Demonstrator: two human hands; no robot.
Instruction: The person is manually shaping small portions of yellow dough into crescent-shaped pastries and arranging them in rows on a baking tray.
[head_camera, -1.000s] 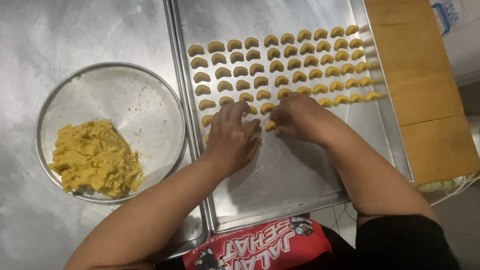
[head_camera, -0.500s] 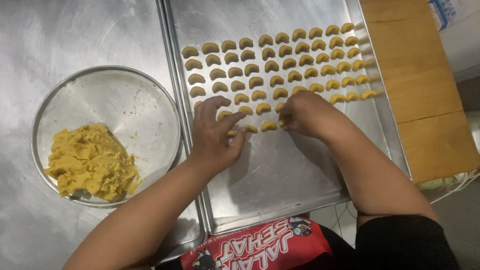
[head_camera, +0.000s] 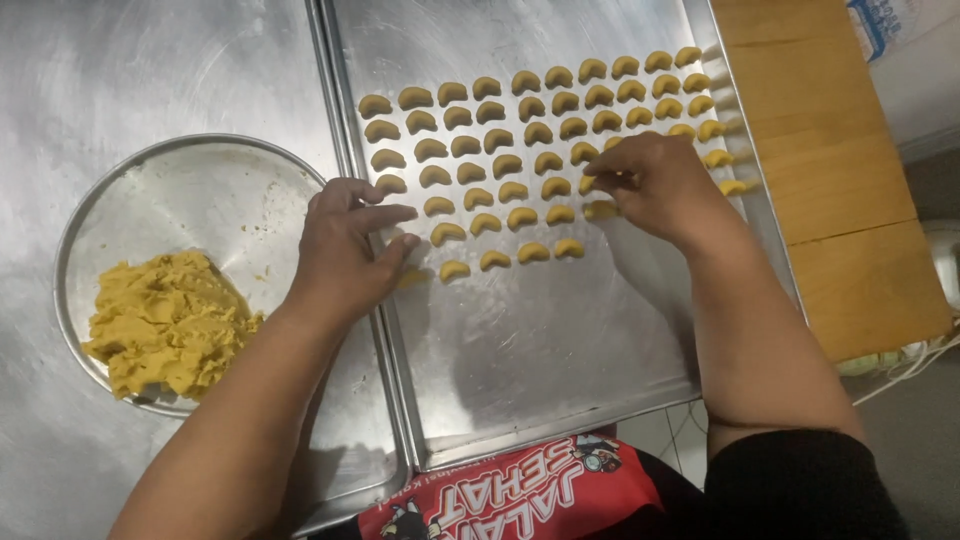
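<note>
Your left hand lies flat, fingers spread, at the tray's left rim; your right hand pinches among the crescent cookies mid-frame — what its fingertips grip stays hidden.

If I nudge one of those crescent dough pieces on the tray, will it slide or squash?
Each crescent dough piece probably dents easily: it looks as soft as the dough in the round pan. It seems light and, lying flat on the smooth metal tray, should slide rather than roll.
</note>
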